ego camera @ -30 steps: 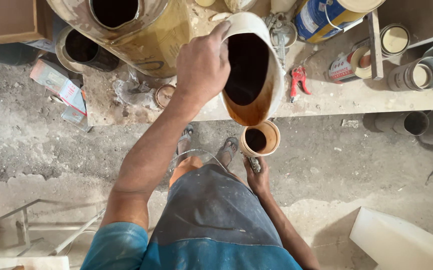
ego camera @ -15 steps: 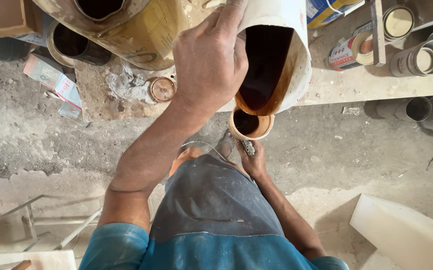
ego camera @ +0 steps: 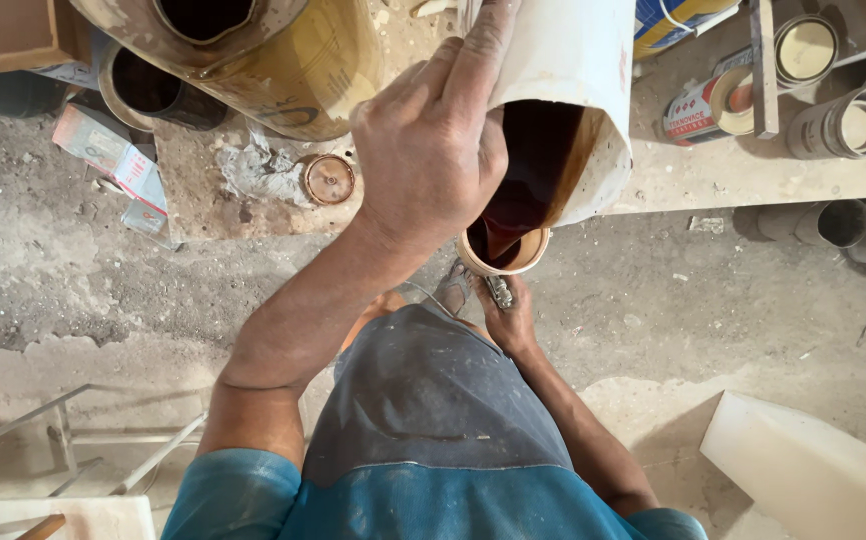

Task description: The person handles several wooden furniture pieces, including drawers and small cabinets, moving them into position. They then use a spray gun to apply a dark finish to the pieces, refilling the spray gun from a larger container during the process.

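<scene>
My left hand (ego camera: 428, 160) grips the rim of a white bucket (ego camera: 573, 90) and holds it steeply tilted. Dark brown liquid runs from the bucket's mouth into a small tan cup (ego camera: 525, 262) just below it. My right hand (ego camera: 508, 320) holds that cup from underneath, with a small metal piece between its fingers and the cup. Both hands are out in front of my knees, above a rough concrete floor (ego camera: 703, 310).
A big yellow drum (ego camera: 283, 60) and a dark open can (ego camera: 143, 85) stand at the upper left, with a round lid (ego camera: 329, 180) beside them. Several tins (ego camera: 803, 50) sit on a ledge (ego camera: 753, 175) to the right. A white board (ego camera: 813, 470) lies lower right, a metal frame (ego camera: 63, 440) lower left.
The bucket has tipped further and moved closer over the cup. The dark liquid now streams into the cup. My right hand has kept the cup in place.
</scene>
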